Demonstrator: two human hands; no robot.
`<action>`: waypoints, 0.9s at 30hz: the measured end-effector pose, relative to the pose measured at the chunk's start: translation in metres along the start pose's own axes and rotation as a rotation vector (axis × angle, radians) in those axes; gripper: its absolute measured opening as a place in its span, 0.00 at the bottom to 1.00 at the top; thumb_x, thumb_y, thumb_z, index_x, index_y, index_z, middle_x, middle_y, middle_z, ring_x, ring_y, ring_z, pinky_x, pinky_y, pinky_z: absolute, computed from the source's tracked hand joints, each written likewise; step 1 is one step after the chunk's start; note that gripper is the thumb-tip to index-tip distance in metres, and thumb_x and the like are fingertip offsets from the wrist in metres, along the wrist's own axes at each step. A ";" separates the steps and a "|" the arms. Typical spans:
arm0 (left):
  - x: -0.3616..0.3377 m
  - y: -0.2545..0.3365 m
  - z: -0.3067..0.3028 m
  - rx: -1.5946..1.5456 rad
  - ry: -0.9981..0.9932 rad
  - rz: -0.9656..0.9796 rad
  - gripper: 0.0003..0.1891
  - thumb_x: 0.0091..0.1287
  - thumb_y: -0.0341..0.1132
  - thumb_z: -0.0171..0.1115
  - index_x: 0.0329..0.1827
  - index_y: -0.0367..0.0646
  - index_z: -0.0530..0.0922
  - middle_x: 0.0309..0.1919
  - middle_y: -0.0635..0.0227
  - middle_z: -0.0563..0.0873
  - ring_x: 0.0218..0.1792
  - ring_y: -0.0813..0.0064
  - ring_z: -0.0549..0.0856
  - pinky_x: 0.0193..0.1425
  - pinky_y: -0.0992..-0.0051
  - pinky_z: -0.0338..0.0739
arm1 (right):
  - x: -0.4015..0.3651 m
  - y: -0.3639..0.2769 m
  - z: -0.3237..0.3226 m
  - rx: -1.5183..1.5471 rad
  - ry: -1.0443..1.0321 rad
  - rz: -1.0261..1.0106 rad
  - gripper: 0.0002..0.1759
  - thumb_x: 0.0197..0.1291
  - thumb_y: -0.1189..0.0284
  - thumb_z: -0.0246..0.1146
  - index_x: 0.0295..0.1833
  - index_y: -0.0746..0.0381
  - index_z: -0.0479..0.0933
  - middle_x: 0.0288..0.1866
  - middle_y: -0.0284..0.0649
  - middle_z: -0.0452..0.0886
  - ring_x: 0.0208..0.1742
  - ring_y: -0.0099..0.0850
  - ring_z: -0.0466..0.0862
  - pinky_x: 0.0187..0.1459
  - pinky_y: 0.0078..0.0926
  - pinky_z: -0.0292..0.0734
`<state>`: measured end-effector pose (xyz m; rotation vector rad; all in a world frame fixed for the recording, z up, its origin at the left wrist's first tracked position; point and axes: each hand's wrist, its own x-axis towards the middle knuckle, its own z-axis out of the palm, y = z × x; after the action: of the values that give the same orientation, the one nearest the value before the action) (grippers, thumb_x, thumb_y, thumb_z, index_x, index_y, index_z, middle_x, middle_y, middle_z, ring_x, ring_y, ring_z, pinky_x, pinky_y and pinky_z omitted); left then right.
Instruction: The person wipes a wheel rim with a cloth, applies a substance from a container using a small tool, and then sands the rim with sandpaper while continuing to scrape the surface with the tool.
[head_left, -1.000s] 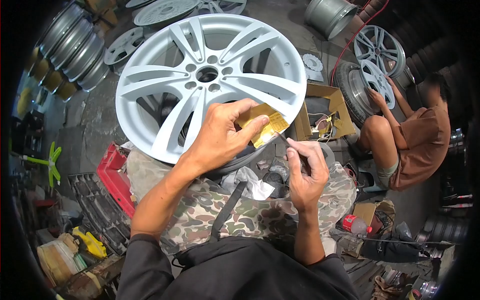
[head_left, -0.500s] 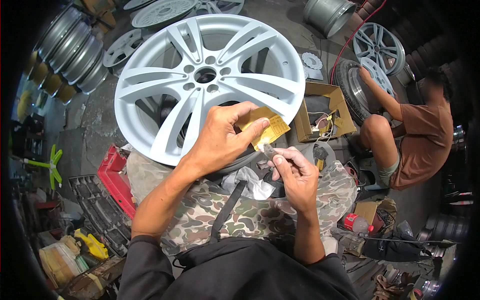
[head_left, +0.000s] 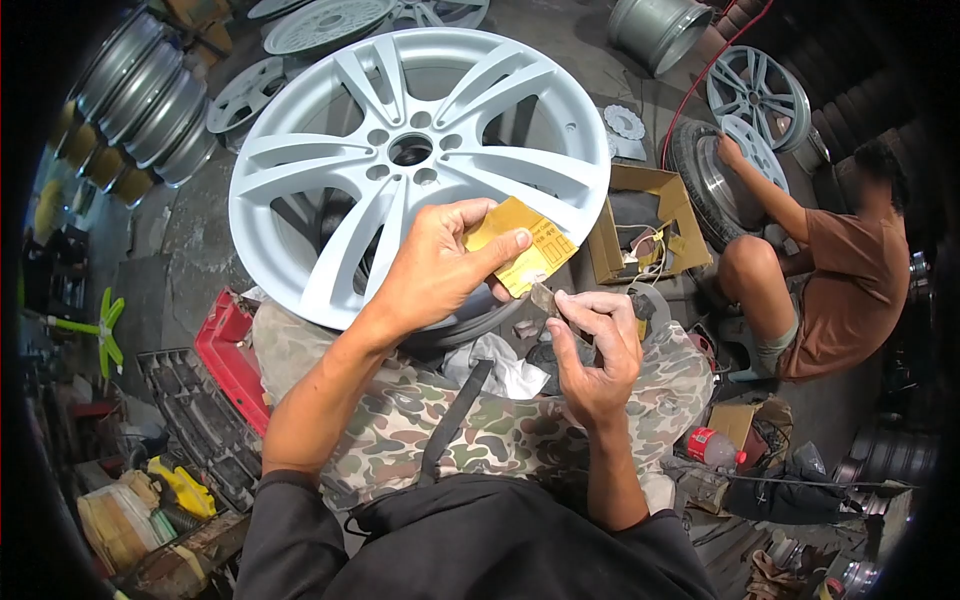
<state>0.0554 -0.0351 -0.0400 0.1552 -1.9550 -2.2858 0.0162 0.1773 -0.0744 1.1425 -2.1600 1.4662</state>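
My left hand [head_left: 440, 262] pinches a yellow printed card [head_left: 525, 245] between thumb and fingers, tilted in front of the wheel. A dab of white paste [head_left: 533, 277] sits near the card's lower edge. In my right hand [head_left: 603, 352] is a small flat grey scraper [head_left: 543, 299], its tip close to the pasted edge; the thumb stands apart from the fingers that grip it. Just beyond both hands lies a light-grey alloy wheel [head_left: 412, 150], face up with several double spokes, resting on a dark tire [head_left: 460, 332].
Right of the wheel stands an open cardboard box [head_left: 612, 262] with wires inside. A person [head_left: 850, 270] in a brown shirt crouches at the right, reaching to a tire [head_left: 700, 165]. Stacked rims [head_left: 150, 110] fill the left. A red plastic part [head_left: 225, 350] lies by my left knee.
The scraper has slid down off the card's pasted edge, and my right fingers have opened out. My left hand has turned the card more face-on, showing more of its print.
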 end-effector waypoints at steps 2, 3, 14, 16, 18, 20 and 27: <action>0.000 -0.001 0.000 0.027 0.003 0.017 0.12 0.75 0.33 0.67 0.51 0.29 0.84 0.36 0.66 0.90 0.33 0.83 0.87 0.31 0.79 0.83 | -0.002 -0.002 -0.004 -0.002 -0.011 0.013 0.17 0.55 0.86 0.74 0.51 0.65 0.86 0.45 0.44 0.84 0.43 0.35 0.85 0.45 0.30 0.81; -0.001 -0.005 0.001 0.120 0.049 0.059 0.12 0.75 0.32 0.67 0.51 0.29 0.84 0.36 0.66 0.90 0.34 0.84 0.86 0.34 0.79 0.82 | -0.002 -0.002 -0.006 -0.004 -0.024 0.025 0.17 0.55 0.86 0.73 0.51 0.65 0.86 0.45 0.44 0.84 0.43 0.35 0.85 0.45 0.30 0.81; -0.009 0.002 0.008 0.447 0.162 0.225 0.10 0.72 0.28 0.68 0.50 0.29 0.84 0.37 0.63 0.91 0.37 0.85 0.84 0.40 0.77 0.81 | 0.000 -0.009 -0.007 0.084 -0.021 0.160 0.14 0.60 0.85 0.70 0.52 0.66 0.87 0.44 0.43 0.83 0.41 0.30 0.85 0.42 0.25 0.80; -0.009 0.002 0.009 0.454 0.141 0.185 0.10 0.72 0.28 0.69 0.50 0.29 0.84 0.36 0.63 0.91 0.37 0.84 0.85 0.40 0.77 0.81 | 0.001 -0.010 -0.010 0.058 -0.017 0.188 0.13 0.61 0.85 0.70 0.52 0.66 0.87 0.45 0.43 0.83 0.41 0.28 0.85 0.42 0.23 0.80; -0.009 0.003 0.009 0.472 0.130 0.200 0.10 0.72 0.28 0.69 0.50 0.29 0.85 0.36 0.63 0.91 0.36 0.84 0.85 0.40 0.77 0.81 | 0.003 -0.011 -0.006 0.066 -0.041 0.147 0.13 0.62 0.85 0.69 0.52 0.66 0.87 0.44 0.42 0.83 0.40 0.29 0.85 0.41 0.24 0.80; -0.009 0.004 0.008 0.490 0.127 0.212 0.10 0.72 0.29 0.69 0.50 0.29 0.85 0.35 0.63 0.91 0.36 0.84 0.85 0.40 0.77 0.81 | 0.003 -0.010 -0.007 0.097 -0.030 0.199 0.12 0.63 0.84 0.68 0.52 0.66 0.86 0.44 0.42 0.83 0.40 0.28 0.85 0.41 0.24 0.80; -0.003 -0.003 0.009 0.481 0.134 0.339 0.10 0.71 0.29 0.69 0.48 0.30 0.85 0.30 0.59 0.89 0.30 0.81 0.86 0.34 0.76 0.79 | 0.005 -0.005 -0.003 0.386 0.013 0.501 0.10 0.73 0.80 0.63 0.55 0.71 0.84 0.43 0.40 0.83 0.37 0.21 0.83 0.39 0.17 0.79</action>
<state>0.0566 -0.0257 -0.0418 0.0177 -2.2200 -1.5368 0.0165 0.1769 -0.0664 0.7062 -2.3257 2.1680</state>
